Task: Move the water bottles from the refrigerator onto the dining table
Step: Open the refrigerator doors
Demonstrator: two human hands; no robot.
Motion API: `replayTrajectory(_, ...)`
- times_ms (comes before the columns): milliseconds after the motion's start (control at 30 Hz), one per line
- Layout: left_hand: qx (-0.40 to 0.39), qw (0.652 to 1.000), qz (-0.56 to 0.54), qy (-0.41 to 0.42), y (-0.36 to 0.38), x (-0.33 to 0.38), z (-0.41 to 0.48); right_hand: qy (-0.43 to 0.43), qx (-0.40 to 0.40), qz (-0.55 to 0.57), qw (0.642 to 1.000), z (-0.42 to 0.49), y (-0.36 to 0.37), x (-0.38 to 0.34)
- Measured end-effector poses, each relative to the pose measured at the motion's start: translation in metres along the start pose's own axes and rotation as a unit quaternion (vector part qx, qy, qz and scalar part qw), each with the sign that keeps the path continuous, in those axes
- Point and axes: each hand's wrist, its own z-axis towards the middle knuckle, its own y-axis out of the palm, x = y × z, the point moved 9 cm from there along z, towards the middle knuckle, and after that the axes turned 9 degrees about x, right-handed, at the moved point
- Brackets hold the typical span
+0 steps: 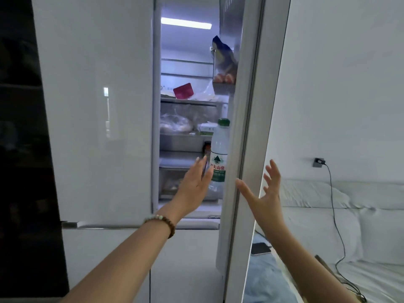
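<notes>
Water bottle (219,154) stood upright in the refrigerator door (242,127) bin, probably full and heavy, smooth plastic, best gripped mid-label; left hand (194,184) spread, empty, just beside it; right hand (265,193) splayed against the door edge.

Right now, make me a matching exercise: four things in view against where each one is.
Things:
1. water bottle
2. left hand
3. right hand
4. phone

Places:
A. at the open door's edge
B. low down, right of the door
C. in the door rack
D. reaching in beside the bottle

Pairs: 1-C, 2-D, 3-A, 4-B
</notes>
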Motion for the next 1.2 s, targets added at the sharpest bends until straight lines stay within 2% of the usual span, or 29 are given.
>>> replayTrajectory(300,-0.069,0.997,0.031,0.004,0.073,0.021,0.004,0.002,0.051,-0.041,0.998,0.062,-0.067,0.041)
replayTrajectory(500,-0.092,0.968,0.214,0.089,0.126,0.045,0.013,0.02,0.092,-0.075,0.993,0.095,-0.106,0.068)
replayTrajectory(700,-0.081,0.966,0.216,0.113,0.158,0.06,0.014,0.039,0.103,-0.088,0.99,0.11,-0.133,0.083)
replayTrajectory(800,-0.082,0.968,0.202,0.125,0.168,0.063,0.01,0.012,0.133,-0.084,0.987,0.104,-0.14,0.078)
replayTrajectory(933,-0.052,0.967,0.225,0.112,0.146,0.038,0.003,-0.063,0.144,-0.036,0.987,0.094,-0.137,0.05)
replayTrajectory(1033,0.0,0.971,0.235,0.032,0.096,-0.008,0.003,-0.109,0.105,-0.014,0.988,0.091,-0.113,0.026)
replayTrajectory(1100,0.041,0.968,0.245,-0.014,0.06,-0.038,0.002,-0.114,0.071,0.001,0.991,0.088,-0.087,0.017)
replayTrajectory(1200,0.088,0.954,0.285,-0.038,0.016,-0.07,-0.005,-0.078,-0.007,0.037,0.996,0.078,-0.036,0.018)
